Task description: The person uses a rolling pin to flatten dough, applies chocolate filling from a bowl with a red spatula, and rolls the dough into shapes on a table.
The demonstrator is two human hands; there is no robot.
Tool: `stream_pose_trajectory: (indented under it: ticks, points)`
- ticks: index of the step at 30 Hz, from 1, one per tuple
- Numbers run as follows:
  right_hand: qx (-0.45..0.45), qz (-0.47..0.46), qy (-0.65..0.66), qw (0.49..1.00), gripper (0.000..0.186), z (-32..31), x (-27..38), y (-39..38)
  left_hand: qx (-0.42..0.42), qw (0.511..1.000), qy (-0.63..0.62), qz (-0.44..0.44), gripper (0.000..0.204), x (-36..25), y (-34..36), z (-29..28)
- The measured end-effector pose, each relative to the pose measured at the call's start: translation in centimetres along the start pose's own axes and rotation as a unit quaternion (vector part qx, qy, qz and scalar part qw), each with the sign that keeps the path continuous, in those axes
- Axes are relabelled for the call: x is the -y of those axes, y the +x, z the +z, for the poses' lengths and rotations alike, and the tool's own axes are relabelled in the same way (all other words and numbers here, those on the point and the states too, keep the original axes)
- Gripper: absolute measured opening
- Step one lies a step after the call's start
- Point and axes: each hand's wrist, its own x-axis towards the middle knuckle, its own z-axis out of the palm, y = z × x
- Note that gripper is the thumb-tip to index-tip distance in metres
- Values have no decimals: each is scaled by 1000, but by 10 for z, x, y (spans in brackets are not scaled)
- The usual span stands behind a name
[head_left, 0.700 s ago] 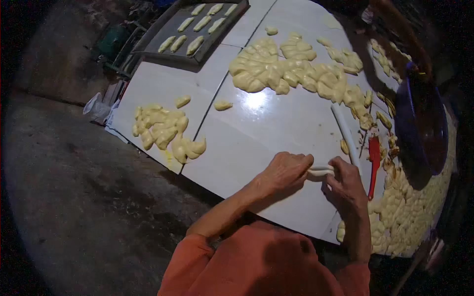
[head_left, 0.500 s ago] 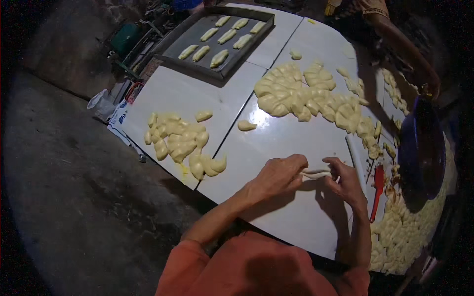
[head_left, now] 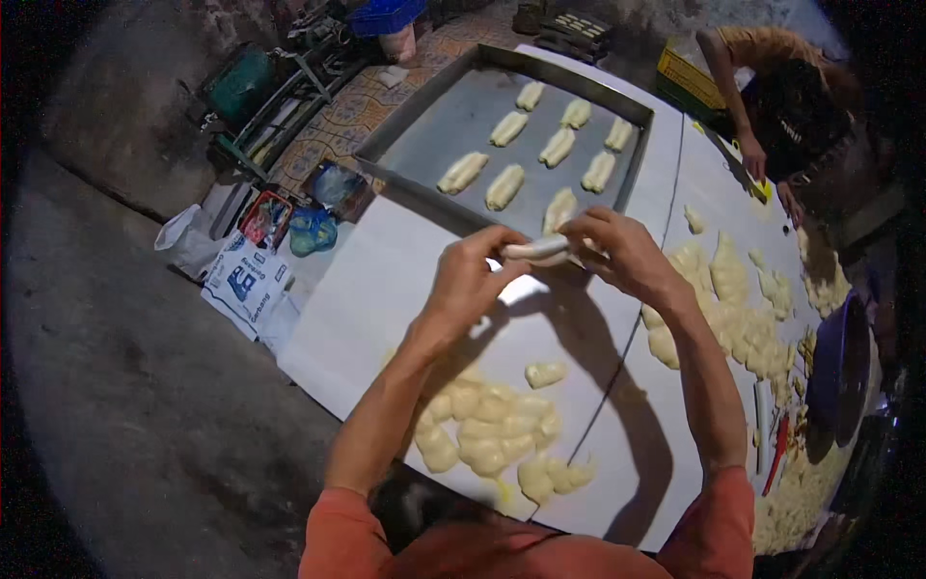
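Observation:
My left hand (head_left: 471,280) and my right hand (head_left: 617,253) hold a folded piece of pale dough (head_left: 536,251) between them, pinched at its two ends. They hover over the near edge of a dark metal baking tray (head_left: 415,140). Several long dough rolls (head_left: 504,187) lie spaced out in the tray. Beneath my forearms, a heap of dough pieces (head_left: 487,420) rests on the white table (head_left: 338,314), with a single dough piece (head_left: 546,373) just beyond it.
Another dough heap (head_left: 743,323) spreads along the right, near a purple bowl (head_left: 839,372), a red-handled tool (head_left: 776,455) and a white rod (head_left: 762,425). At the far right a co-worker's hand (head_left: 753,159) is by something yellow. Bags (head_left: 246,280) lie left of the table.
Both hands have carried the dough piece away from the table's near middle, forward and left to the tray. The view has shifted left, showing more of the tray and the co-worker.

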Motion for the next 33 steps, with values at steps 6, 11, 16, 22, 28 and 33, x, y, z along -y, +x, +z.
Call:
stream_pose_trajectory:
  ticks: [6, 11, 16, 22, 28, 33]
  points:
    - [-33, -10, -98, 995, 29, 53, -34, 179, -145, 978, 123, 89, 31, 63, 85, -77]
    - [-35, -89, -69, 993, 29, 98, -63, 286, -165, 951, 253, 67, 33, 111, 134, -109]
    - [-60, -55, -93, 992, 41, 143, -91, 309, -42, 904, 418, -81, 42, 124, 165, -123]
    - [-95, 61, -16, 993, 32, 149, -96, 316, 1, 892, 429, -142, 58, 125, 185, -134]
    - [-34, 102, -15, 994, 46, 169, -78, 334, -3, 880, 461, -115, 21, 127, 192, -128]
    - [-46, 37, 5, 998, 41, 172, -85, 321, 13, 863, 492, -113, 21, 121, 190, -123]
